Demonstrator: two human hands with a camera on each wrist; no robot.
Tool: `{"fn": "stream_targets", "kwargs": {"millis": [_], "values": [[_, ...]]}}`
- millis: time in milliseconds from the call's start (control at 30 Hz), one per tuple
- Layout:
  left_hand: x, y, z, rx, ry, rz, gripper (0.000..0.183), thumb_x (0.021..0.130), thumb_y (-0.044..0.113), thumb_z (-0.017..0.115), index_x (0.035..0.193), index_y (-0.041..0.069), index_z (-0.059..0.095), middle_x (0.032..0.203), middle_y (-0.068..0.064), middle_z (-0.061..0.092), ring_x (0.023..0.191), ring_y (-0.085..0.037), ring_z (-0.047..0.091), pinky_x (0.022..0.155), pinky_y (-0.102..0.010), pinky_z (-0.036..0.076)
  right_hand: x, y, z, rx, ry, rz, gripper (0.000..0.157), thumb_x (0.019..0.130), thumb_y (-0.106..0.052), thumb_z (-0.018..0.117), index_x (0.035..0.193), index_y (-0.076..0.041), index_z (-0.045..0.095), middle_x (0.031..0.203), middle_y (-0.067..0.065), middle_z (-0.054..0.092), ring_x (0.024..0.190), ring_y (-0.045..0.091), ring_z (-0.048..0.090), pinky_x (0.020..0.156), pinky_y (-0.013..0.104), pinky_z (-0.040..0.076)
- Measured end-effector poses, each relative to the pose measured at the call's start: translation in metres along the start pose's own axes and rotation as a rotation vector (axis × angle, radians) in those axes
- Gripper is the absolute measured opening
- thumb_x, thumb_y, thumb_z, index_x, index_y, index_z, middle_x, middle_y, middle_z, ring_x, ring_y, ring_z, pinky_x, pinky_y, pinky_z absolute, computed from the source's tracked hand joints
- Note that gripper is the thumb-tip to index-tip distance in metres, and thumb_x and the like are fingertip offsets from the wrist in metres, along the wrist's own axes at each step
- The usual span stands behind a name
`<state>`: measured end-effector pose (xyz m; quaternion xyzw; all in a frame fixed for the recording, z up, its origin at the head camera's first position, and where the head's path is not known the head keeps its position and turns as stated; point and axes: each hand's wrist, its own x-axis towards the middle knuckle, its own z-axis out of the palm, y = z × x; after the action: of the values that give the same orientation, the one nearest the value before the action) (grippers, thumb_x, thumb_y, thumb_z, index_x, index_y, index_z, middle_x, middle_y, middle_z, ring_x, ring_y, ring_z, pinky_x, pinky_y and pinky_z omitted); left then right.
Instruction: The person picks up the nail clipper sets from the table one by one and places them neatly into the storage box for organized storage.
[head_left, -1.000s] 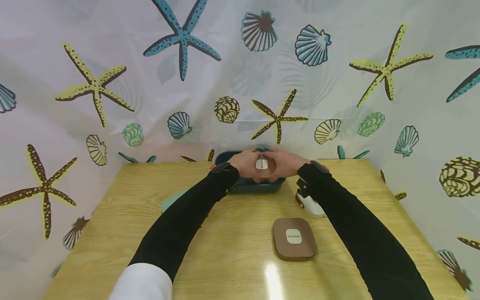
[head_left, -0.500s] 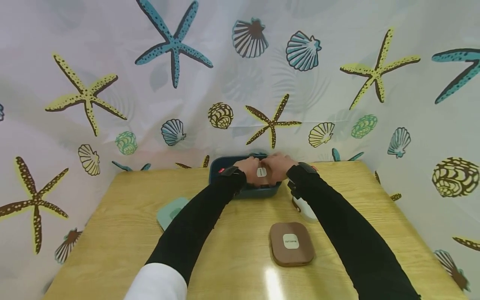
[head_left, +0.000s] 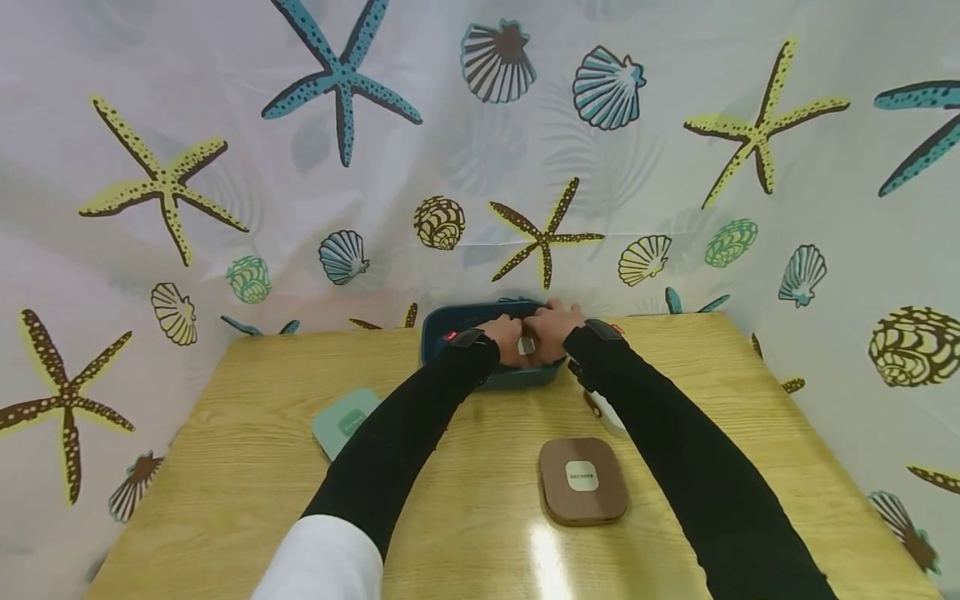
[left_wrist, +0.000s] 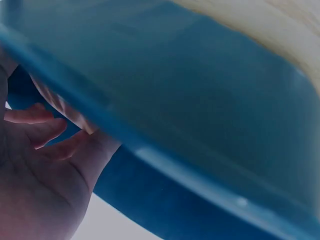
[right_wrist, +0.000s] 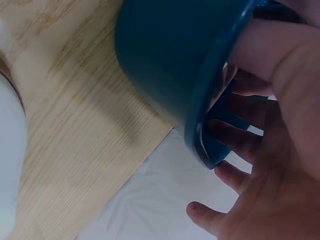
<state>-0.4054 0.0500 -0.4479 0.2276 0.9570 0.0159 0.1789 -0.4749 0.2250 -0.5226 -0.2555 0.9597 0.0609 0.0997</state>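
Note:
A dark blue bin (head_left: 517,379) stands at the back of the table against the curtain. Inside its right half sits a brown square case (head_left: 527,345) with a pale label, between both hands. My left hand (head_left: 505,340) grips the case's left side; in the left wrist view its thumb and fingers reach over the bin rim (left_wrist: 165,162) to the case edge (left_wrist: 62,106). From the right, my right hand (head_left: 553,328) holds the other side, its thumb and some fingers inside the bin (right_wrist: 165,55) and the little finger outside. Fingers hide much of the case.
A second brown case (head_left: 583,492) with a label reading MANICURE lies on the table (head_left: 480,517) in front. At left is a mint-green case (head_left: 348,419), partly behind the left sleeve. A white rounded object (head_left: 611,417) sits beside the right forearm. The shell-print curtain (head_left: 420,175) surrounds the table.
Both hands have lowered the brown case into the bin, and less of it shows between them. The left forearm has shifted right, uncovering more of the mint-green case.

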Motion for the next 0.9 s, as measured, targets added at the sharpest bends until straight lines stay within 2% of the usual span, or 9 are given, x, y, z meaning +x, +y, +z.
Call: {"fn": "stream_targets", "kwargs": {"millis": [67, 100, 233, 267, 367, 467, 567, 700, 900], "values": [[0.029, -0.013, 0.02, 0.03, 0.05, 0.03, 0.067, 0.097, 0.049, 0.064, 0.148, 0.009, 0.047, 0.139, -0.015, 0.054, 0.123, -0.031, 0.056, 0.099, -0.043, 0.053, 0.015, 0.015, 0.02, -0.014, 0.029, -0.014, 0.052, 0.099, -0.049, 0.061, 0.148, -0.041, 0.047, 0.146, 0.006, 0.05, 0.144, 0.042, 0.025, 0.109, 0.086, 0.006], [0.047, -0.021, 0.032, 0.046, 0.078, 0.048, 0.065, 0.096, 0.05, 0.063, 0.146, 0.009, 0.049, 0.137, -0.015, 0.055, 0.12, -0.031, 0.057, 0.097, -0.043, 0.054, 0.014, 0.014, 0.018, -0.015, 0.027, -0.019, 0.05, 0.099, -0.044, 0.063, 0.147, -0.041, 0.048, 0.145, 0.006, 0.051, 0.144, 0.044, 0.025, 0.108, 0.086, 0.011], [0.113, -0.052, 0.077, 0.078, 0.169, 0.111, 0.072, 0.09, 0.066, 0.062, 0.14, 0.015, 0.054, 0.126, -0.01, 0.061, 0.113, -0.028, 0.058, 0.089, -0.04, 0.056, -0.023, -0.016, -0.023, 0.004, 0.003, -0.054, 0.049, 0.097, -0.036, 0.068, 0.144, -0.035, 0.055, 0.14, 0.009, 0.057, 0.14, 0.042, 0.034, 0.113, 0.076, 0.025], [0.115, -0.053, 0.079, 0.088, 0.181, 0.12, 0.073, 0.089, 0.068, 0.061, 0.138, 0.014, 0.055, 0.124, -0.01, 0.062, 0.111, -0.028, 0.059, 0.087, -0.039, 0.056, -0.034, -0.025, -0.035, 0.015, 0.009, -0.074, 0.049, 0.096, -0.036, 0.069, 0.143, -0.032, 0.058, 0.136, 0.01, 0.06, 0.137, 0.04, 0.039, 0.115, 0.071, 0.027], [0.083, -0.036, 0.057, 0.043, 0.115, 0.078, 0.075, 0.09, 0.066, 0.062, 0.142, 0.013, 0.053, 0.127, -0.012, 0.062, 0.115, -0.029, 0.06, 0.091, -0.04, 0.057, -0.064, -0.048, -0.068, 0.019, -0.011, -0.114, 0.05, 0.094, -0.037, 0.07, 0.141, -0.02, 0.061, 0.129, 0.011, 0.066, 0.129, 0.035, 0.051, 0.122, 0.056, 0.026], [0.031, -0.011, 0.028, 0.041, 0.09, 0.04, 0.067, 0.096, 0.053, 0.063, 0.142, 0.005, 0.053, 0.128, -0.017, 0.062, 0.114, -0.033, 0.061, 0.091, -0.041, 0.057, -0.078, -0.056, -0.079, 0.01, 0.004, -0.144, 0.052, 0.093, -0.039, 0.072, 0.138, -0.013, 0.062, 0.121, 0.011, 0.07, 0.123, 0.033, 0.055, 0.125, 0.051, 0.021], [-0.002, 0.003, 0.01, 0.009, 0.075, 0.018, 0.067, 0.097, 0.049, 0.064, 0.145, 0.005, 0.05, 0.131, -0.019, 0.061, 0.117, -0.033, 0.061, 0.094, -0.041, 0.056, -0.084, -0.06, -0.084, 0.018, 0.002, -0.142, 0.054, 0.094, -0.038, 0.071, 0.14, -0.012, 0.061, 0.12, 0.011, 0.071, 0.124, 0.033, 0.054, 0.128, 0.052, 0.016], [-0.021, 0.008, 0.002, -0.018, 0.056, 0.015, 0.073, 0.095, 0.055, 0.064, 0.147, 0.006, 0.048, 0.134, -0.019, 0.058, 0.118, -0.033, 0.06, 0.094, -0.042, 0.056, -0.09, -0.064, -0.086, 0.042, 0.01, -0.138, 0.056, 0.093, -0.037, 0.072, 0.141, -0.011, 0.06, 0.122, 0.012, 0.07, 0.128, 0.035, 0.053, 0.129, 0.053, 0.013], [-0.031, 0.007, -0.005, -0.025, 0.068, 0.056, 0.072, 0.097, 0.054, 0.06, 0.148, 0.004, 0.046, 0.138, -0.02, 0.055, 0.125, -0.034, 0.056, 0.103, -0.043, 0.052, -0.091, -0.058, -0.083, 0.094, 0.027, -0.141, 0.058, 0.093, -0.039, 0.072, 0.143, -0.012, 0.057, 0.134, 0.014, 0.063, 0.134, 0.038, 0.046, 0.127, 0.056, 0.016]]}}
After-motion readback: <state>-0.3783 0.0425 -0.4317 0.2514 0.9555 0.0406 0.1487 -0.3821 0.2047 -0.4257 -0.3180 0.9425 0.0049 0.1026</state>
